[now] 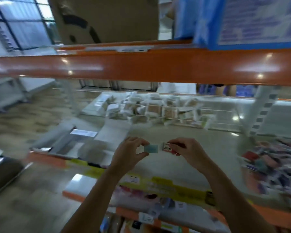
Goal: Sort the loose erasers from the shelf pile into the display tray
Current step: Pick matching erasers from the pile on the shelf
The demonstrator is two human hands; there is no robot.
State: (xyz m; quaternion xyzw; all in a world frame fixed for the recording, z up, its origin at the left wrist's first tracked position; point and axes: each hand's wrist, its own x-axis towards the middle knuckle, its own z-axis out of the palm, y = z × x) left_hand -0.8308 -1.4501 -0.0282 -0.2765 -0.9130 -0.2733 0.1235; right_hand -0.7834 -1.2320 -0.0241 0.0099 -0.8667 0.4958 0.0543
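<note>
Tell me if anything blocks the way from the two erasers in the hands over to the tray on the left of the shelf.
Nothing visible does. The left hand pinches a pale blue eraser, the right hand a white eraser, both above bare shelf. The shelf between them and the display tray looks open, though blurred.

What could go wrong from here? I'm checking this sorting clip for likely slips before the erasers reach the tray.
1. The left hand pinches the blue eraser only at one end, above the shelf; it may slip and drop.
2. The right hand holds the white eraser with its end close to the blue one; a bump could loosen either.
3. The display tray lies off to the left, so both must be carried across.
</note>
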